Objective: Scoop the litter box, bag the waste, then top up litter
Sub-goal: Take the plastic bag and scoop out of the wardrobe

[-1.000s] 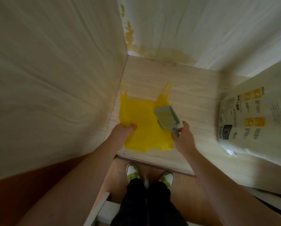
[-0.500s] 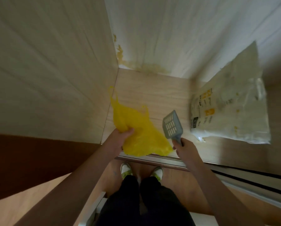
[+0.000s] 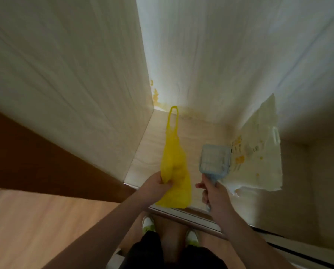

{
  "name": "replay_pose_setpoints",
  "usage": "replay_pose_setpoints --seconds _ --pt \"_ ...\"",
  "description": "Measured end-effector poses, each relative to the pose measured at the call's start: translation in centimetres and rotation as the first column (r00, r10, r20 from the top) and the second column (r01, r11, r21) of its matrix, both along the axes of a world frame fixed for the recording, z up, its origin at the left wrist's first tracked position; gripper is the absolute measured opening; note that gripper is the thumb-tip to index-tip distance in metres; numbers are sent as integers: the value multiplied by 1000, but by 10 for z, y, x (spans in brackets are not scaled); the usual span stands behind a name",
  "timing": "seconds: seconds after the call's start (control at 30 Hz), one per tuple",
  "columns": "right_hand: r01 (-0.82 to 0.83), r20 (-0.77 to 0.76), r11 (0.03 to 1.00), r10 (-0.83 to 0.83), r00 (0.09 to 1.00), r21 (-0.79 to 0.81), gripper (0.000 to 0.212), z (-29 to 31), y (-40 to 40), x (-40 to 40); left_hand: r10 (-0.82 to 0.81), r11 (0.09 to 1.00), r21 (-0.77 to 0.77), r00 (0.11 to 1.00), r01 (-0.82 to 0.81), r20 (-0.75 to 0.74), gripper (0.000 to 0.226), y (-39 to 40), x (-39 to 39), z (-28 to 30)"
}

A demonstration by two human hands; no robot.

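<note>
My left hand (image 3: 157,188) clutches the bunched yellow plastic bag (image 3: 175,167), which hangs limp and looks empty; my right hand (image 3: 213,194) is wrapped round the handle of the pale blue litter scoop (image 3: 215,159). The white litter sack (image 3: 259,152) leans against the back wall on the cupboard floor (image 3: 152,144). I see no litter box, so I judge scooping, bagging and topping up all remain.

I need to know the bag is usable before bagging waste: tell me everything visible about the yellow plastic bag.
The yellow plastic bag is thin, slightly see-through film, vest style with loop handles. It looks empty and limp, bunched into a narrow strip. The left hand grips it near its lower part, the bottom flaring out below the fingers. One handle loop stretches away toward the cupboard's back corner. Nothing else visibly touches it.
</note>
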State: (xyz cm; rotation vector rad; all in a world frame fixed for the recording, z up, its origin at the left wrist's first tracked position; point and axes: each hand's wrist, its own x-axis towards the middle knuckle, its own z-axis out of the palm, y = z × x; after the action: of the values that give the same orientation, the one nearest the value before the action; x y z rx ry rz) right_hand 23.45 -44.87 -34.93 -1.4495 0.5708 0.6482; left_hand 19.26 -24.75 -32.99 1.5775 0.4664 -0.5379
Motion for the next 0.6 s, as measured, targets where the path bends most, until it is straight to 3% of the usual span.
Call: replay_pose_setpoints --seconds 0.1,0.27,0.6 --pt "-7 -66 1000 8 998 16 30 -7 -1 -1 123 990 -62 991 -126 -49 38 -23 -13 -3" --pt "-138 -137 987 148 979 83 35 -8 6 -13 379 898 -205 921 -389 -88 40 -56 -41 -1" --pt "-418 -230 864 483 845 280 41 -27 46 -58 592 803 -16 800 -596 -99 30 -49 -134 -8"
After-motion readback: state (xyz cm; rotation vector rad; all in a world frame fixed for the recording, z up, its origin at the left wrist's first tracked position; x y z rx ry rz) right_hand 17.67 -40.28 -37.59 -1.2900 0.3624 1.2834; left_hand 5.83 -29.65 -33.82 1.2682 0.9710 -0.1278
